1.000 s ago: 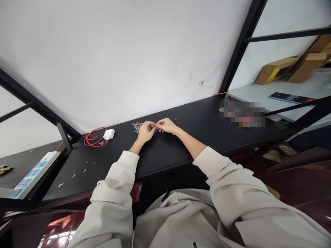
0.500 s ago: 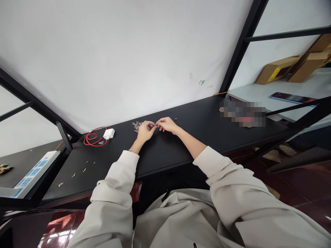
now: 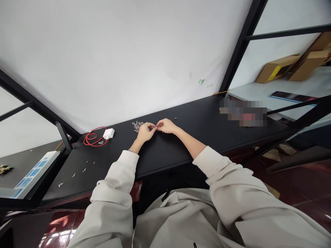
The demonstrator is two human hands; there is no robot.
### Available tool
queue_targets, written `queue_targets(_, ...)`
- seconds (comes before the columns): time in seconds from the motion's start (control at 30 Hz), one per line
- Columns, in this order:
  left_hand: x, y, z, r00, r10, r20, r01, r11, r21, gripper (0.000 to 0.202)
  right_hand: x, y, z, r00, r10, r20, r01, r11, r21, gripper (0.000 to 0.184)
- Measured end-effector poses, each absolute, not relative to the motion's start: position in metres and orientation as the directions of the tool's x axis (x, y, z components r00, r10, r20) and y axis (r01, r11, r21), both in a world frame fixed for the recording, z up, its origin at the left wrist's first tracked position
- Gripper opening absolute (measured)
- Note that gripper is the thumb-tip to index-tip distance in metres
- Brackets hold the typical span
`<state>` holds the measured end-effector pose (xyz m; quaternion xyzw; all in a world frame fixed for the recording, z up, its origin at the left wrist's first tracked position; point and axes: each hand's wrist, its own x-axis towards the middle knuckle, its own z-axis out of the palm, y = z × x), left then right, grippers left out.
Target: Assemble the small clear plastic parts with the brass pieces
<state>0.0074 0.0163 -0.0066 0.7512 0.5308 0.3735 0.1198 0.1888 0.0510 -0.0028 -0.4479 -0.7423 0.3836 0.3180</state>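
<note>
My left hand (image 3: 145,133) and my right hand (image 3: 167,126) rest over the black table top (image 3: 165,153), their fingertips pinched together. Anything between those fingertips is too small to make out. Just left of my left hand lies a small cluster of clear, bead-like parts (image 3: 137,126). A tiny brown bit (image 3: 175,118) sits a little beyond my right hand. Cream sleeves cover both forearms up to the wrists.
A coiled red cable (image 3: 93,137) and a white charger (image 3: 109,133) lie on the table to the left. Several small metal pieces (image 3: 84,170) are scattered nearer its left end. A pixelated patch (image 3: 243,113) covers part of the table's right end. Black metal frame posts stand at both sides.
My fingertips stay together at nearly the same spot, shifting only slightly. The view has tilted a little. Nothing on the table has visibly moved.
</note>
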Motion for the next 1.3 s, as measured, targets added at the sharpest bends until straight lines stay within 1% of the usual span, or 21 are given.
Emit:
queue_targets(0.1, 0.0069, 0.0176, -0.0074, 0.170, 0.893, 0.416, 0.722, -0.400, 0.565, 0.010, 0.1890, 0.0513, -0.0022, -0.401, 0.908, 0.121, 0.437, 0.305, -0.846, 0.007)
queue_targets(0.27, 0.0077, 0.0180, -0.0064, 0.168, 0.903, 0.395, 0.729, -0.384, 0.567, 0.011, 0.1871, 0.0526, -0.0035, -0.375, 0.918, 0.131, 0.391, 0.285, -0.875, 0.021)
queue_targets(0.4, 0.0081, 0.0185, -0.0055, 0.181, 0.903, 0.389, 0.727, -0.389, 0.566, 0.011, 0.1859, 0.0529, -0.0046, -0.390, 0.909, 0.145, 0.347, 0.291, -0.891, 0.013)
queue_targets(0.53, 0.0078, 0.0193, -0.0057, 0.175, 0.903, 0.393, 0.734, -0.386, 0.559, 0.013, 0.1865, 0.0520, -0.0035, -0.421, 0.895, 0.147, 0.357, 0.313, -0.880, 0.015)
queue_targets(1.0, 0.0097, 0.0171, -0.0056, 0.166, 0.911, 0.376, 0.760, -0.362, 0.540, 0.017, 0.1868, 0.0519, -0.0030, -0.417, 0.899, 0.136, 0.385, 0.310, -0.869, 0.016)
queue_targets(1.3, 0.0087, 0.0166, -0.0064, 0.182, 0.902, 0.392, 0.757, -0.383, 0.530, 0.018, 0.1872, 0.0518, -0.0033, -0.425, 0.893, 0.147, 0.355, 0.314, -0.881, 0.017)
